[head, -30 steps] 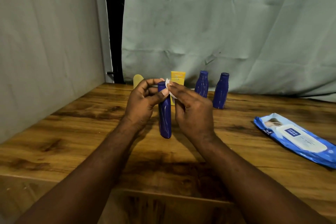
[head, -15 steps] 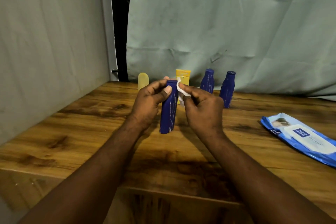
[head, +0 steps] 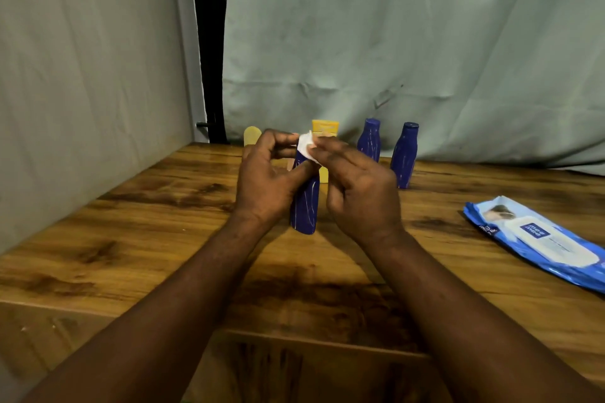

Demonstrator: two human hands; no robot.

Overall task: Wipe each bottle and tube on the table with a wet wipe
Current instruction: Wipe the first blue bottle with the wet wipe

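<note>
My left hand [head: 265, 180] grips the upper part of a dark blue bottle [head: 306, 206], held above the wooden table [head: 131, 239]. My right hand [head: 360, 193] pinches a small white wet wipe [head: 306, 147] against the bottle's top, which the wipe hides. Behind the hands stand a yellow tube [head: 324, 132] and a pale yellow bottle [head: 252, 136], both partly hidden. Two more dark blue bottles [head: 369, 141] [head: 405, 157] stand upright at the back right.
A blue pack of wet wipes [head: 537, 239] lies flat on the table at the right. A grey-green curtain [head: 393, 42] hangs behind the table, and a pale wall [head: 82, 75] closes the left side.
The wipe has moved from the side of the bottle's neck up over its top. My right hand's fingers have stretched out more. The bottle stays in my left hand.
</note>
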